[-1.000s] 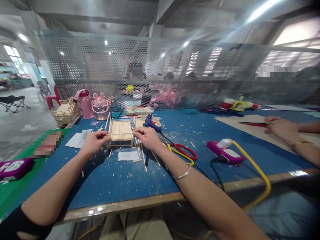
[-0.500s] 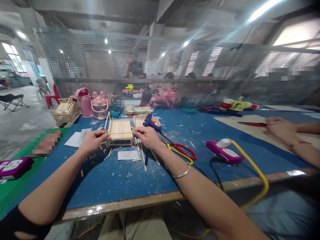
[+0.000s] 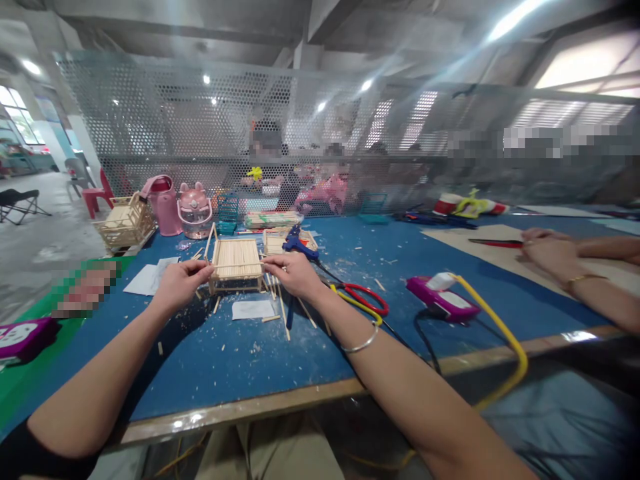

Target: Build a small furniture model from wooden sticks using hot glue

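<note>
A thin wooden stick [image 3: 238,266] runs level between my two hands, across the front of a small wooden stick model [image 3: 237,252]. My left hand [image 3: 184,280] pinches the stick's left end, and my right hand [image 3: 295,273] pinches the right end. The model has a slatted flat top, short legs and an upright post at its left. Whether the stick touches the model, I cannot tell. Behind my right hand, a blue glue gun [image 3: 300,243] lies on another small stick frame [image 3: 273,241].
Loose sticks, scraps and a white paper piece [image 3: 253,309] lie on the blue table [image 3: 240,367]. Right are red-and-yellow-handled scissors [image 3: 367,299] and a purple power box [image 3: 443,299]. Pink bottles [image 3: 195,210] stand at the back. A co-worker's hands [image 3: 550,253] rest at the far right.
The view has shifted slightly, so everything sits a little further left. Both hands keep their pinch on the stick, with no other clear movement.
</note>
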Available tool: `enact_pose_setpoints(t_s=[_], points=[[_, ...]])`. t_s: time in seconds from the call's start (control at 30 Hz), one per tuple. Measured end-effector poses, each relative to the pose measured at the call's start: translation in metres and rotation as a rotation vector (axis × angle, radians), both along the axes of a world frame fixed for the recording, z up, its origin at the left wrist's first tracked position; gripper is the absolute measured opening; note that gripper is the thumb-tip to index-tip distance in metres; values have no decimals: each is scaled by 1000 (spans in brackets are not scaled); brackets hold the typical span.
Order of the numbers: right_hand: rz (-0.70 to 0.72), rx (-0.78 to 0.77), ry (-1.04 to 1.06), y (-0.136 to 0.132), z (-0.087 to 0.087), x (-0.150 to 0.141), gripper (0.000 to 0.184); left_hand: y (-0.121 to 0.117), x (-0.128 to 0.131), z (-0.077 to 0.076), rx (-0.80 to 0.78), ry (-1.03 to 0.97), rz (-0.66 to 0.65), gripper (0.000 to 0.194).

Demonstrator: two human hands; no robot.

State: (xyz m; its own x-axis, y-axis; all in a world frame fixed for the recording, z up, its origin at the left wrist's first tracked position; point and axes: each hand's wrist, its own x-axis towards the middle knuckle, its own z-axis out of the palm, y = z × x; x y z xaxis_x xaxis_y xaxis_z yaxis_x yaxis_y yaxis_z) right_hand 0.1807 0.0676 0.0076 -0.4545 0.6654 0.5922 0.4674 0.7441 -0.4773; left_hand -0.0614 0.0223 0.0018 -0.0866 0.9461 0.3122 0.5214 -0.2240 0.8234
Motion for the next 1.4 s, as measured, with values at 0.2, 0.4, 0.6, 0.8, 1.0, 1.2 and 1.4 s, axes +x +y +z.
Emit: enact_pose_setpoints(t_s=[0.2,0.4,0.6,0.8,1.0,1.2,1.4], points=[[-27,52,-25,0,-1,-1,18,-21,23,17,735,319,315,24],[-27,68,-52,0,-2,-1,19,-4,64,23,727,808,-81,22],[-10,38,-44,0,-2,-1,20,15,67,12,436,851,-101,22],[-28,-16,-46,2,-2,2,19,14,64,7,496,826,-120,27],[-42,-65,-35,1,-1,1,17,16,65,9,568,863,-108,26],[-3,-93,48,-3,0,-2,20,15,67,12,542,879,-134,23],[-14,-104,135,-2,-2,-8,17,10,69,15,615,786,-159,20]])
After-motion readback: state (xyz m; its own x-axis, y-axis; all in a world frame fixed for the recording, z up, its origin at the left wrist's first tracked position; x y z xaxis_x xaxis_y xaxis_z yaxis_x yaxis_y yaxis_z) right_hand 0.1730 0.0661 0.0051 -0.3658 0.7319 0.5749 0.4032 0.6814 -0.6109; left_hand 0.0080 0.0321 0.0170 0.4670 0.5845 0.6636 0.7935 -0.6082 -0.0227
